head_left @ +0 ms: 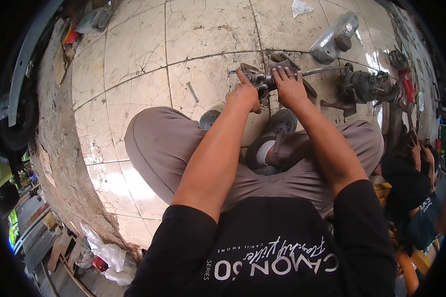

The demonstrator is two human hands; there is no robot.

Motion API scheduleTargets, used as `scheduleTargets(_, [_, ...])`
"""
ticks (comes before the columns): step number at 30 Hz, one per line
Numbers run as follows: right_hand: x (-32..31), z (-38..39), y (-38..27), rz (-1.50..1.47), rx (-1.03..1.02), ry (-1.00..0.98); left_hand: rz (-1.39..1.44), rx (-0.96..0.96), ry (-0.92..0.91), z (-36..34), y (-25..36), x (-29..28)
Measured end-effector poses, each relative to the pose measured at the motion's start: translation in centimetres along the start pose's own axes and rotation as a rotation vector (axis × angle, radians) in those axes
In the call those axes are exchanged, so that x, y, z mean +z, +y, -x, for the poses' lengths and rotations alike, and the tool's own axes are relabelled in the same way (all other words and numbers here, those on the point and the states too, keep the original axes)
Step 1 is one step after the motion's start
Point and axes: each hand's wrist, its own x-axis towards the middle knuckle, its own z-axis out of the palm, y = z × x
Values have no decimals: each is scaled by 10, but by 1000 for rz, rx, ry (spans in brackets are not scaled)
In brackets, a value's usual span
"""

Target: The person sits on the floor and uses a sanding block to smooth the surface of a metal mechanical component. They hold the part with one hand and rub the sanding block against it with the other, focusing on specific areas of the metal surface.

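Note:
On the tiled floor in front of my crossed legs lies a dark metal shaft assembly (264, 82) with a flat bracket at its left end; its exact kind I cannot tell. A thin rod (324, 70) runs rightward from it. My left hand (244, 95) is closed around the left end, its index finger reaching forward along the metal. My right hand (289, 88) is over the assembly's middle, fingers bent across it. Just beyond the right hand is a dark ribbed part (286, 62), partly hidden. A small wrench (193, 92) lies on the tiles to the left.
At the far right rest a silver metal cover (332, 40) with a dark round cap and a greasy machine part (365, 88). A flat bracket (343, 105) lies nearer. Another person (414, 193) sits at right. Left are a rough concrete edge (79, 168) and a plastic bag (109, 252).

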Motion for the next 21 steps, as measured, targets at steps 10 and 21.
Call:
scheduleTargets(10, [-33,5,-14,-748,141,84,-10,39,9,-2,-1,-2])
scheduleTargets(21, [-15,15,-12,-243,-115,89,-5,85,59,-13,-11,8])
